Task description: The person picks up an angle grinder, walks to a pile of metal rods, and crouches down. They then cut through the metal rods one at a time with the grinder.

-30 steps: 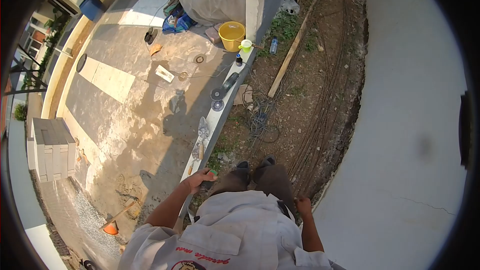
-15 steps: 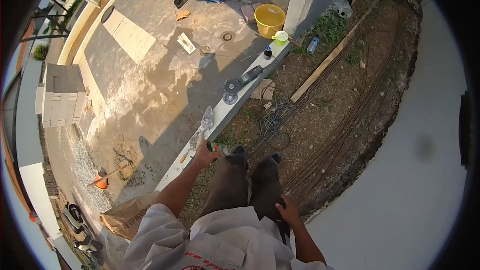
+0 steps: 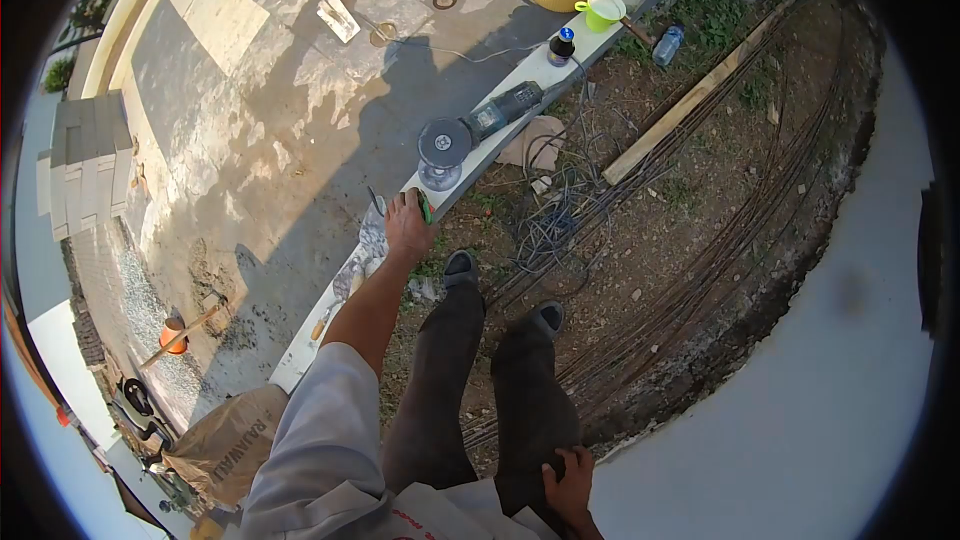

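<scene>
Just beyond the left hand [image 3: 408, 227], a white ledge [image 3: 300, 355] carries an angle grinder [image 3: 497, 117]. It looks heavy and rigid, so I'd grab the body, not the disc. The left arm's stretched out, fingers closed on a small green thing [image 3: 426, 208] at the ledge. The right hand [image 3: 568, 485] lies open on the trouser leg.

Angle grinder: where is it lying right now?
In the head view, upper middle, the angle grinder lies on the white kerb, just beyond the left hand.
</scene>
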The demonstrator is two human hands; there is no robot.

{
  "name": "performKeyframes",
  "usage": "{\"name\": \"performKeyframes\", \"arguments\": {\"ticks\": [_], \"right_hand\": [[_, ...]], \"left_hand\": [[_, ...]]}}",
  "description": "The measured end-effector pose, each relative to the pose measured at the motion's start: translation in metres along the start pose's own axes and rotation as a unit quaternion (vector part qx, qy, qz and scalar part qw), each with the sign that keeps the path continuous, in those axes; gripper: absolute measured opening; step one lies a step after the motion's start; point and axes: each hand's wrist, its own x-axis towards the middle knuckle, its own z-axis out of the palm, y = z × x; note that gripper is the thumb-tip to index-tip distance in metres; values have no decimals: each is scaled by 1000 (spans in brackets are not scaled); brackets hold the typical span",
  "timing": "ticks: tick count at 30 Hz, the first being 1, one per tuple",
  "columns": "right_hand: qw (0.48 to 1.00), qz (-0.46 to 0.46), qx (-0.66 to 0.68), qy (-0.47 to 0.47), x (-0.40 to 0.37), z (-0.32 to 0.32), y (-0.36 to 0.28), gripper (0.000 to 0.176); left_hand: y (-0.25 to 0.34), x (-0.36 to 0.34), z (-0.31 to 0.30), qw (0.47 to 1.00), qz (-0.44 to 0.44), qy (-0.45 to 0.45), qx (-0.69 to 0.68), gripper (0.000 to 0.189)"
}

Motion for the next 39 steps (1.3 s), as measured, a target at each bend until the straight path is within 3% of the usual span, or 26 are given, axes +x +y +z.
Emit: {"name": "performKeyframes", "arguments": {"ticks": [5, 7, 10, 12, 15, 16, 18, 21, 23, 30, 33, 35, 39], "right_hand": [[1000, -9, -16, -18, 56, -6, -1, 35], [996, -89, -6, -2, 110, -11, -12, 34], [981, -195, -3, 15, 221, -29, -67, 37], [973, -221, -57, -6, 297, -36, -109, 43], [948, -300, -100, 45, 402, -38, -176, 52], [942, -313, -112, 57, 433, -38, -198, 55], [915, -355, -158, 104, 484, -31, -233, 58], [887, -390, -214, 126, 546, -13, -254, 60], [869, -364, -317, 108, 561, -5, -262, 62], [815, -403, -402, 106, 588, 2, -255, 43], [844, -340, -411, 60, 566, -8, -255, 39], [898, -262, -352, 35, 545, -4, -242, 48], [942, -202, -260, 57, 494, -10, -202, 60]], "left_hand": [[-9, 16, 19, 999, -29, -4, 23, 77], [-17, 15, 32, 998, -7, 47, 43, 80], [-12, 5, 26, 999, 12, 48, 20, 80], [-1, -30, -7, 996, 17, -12, -85, 76], [5, -121, -54, 984, -4, -130, -122, 73], [-5, -157, -56, 977, -4, -185, -105, 77], [-2, -222, -88, 937, -94, -327, -78, 96], [-23, -295, -75, 925, -141, -340, -94, 104], [-19, -304, -83, 909, -217, -337, -114, 106], [-27, -288, -70, 897, -242, -355, -104, 104], [-31, -285, -67, 907, -227, -336, -108, 102], [-31, -286, -66, 909, -227, -333, -105, 101], [-32, -284, -67, 904, -218, -352, -106, 101]]}}
